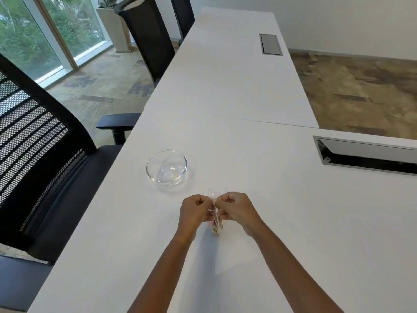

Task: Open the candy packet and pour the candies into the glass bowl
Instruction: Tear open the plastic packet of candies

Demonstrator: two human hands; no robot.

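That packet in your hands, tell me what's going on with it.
A person holds a small clear candy packet above the white table, the left hand and right hand each pinching one side of its top, as if pulling it open. Some candies show at its lower end. Whether the top is open yet cannot be made out. The glass bowl stands empty on the table, beyond the hands and to their left, apart from the packet. Nothing has been poured yet.

candy packet mostly hidden between both hands, candies too small to tell, chair cut off at left edge
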